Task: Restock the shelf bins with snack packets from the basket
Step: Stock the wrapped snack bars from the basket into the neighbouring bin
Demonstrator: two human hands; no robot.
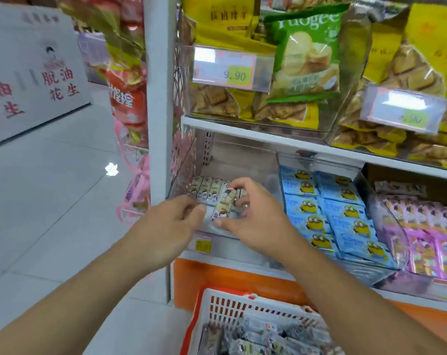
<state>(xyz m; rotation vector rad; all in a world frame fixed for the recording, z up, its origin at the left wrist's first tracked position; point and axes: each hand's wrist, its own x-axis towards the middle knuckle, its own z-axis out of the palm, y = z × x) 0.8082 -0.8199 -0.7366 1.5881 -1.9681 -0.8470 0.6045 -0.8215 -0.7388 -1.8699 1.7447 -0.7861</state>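
Note:
Both hands reach into the leftmost clear shelf bin (242,160) on the lower shelf. My right hand (258,213) pinches a small cream snack packet (223,204) between thumb and fingers, held lengthwise over a row of similar packets (207,189) standing at the bin's back left. My left hand (171,226) rests at the bin's front edge, its fingers curled by the packet's lower end; whether they touch it I cannot tell. Below, a white and red basket (232,306) holds several more small packets (263,339).
The neighbouring bin holds blue packets (327,213), and a further one pink packets (427,239). The shelf above carries yellow and green snack bags (304,55) behind price tags. A white shelf post (158,98) stands left, with hanging red bags (125,93) and open tiled floor (51,188) beyond.

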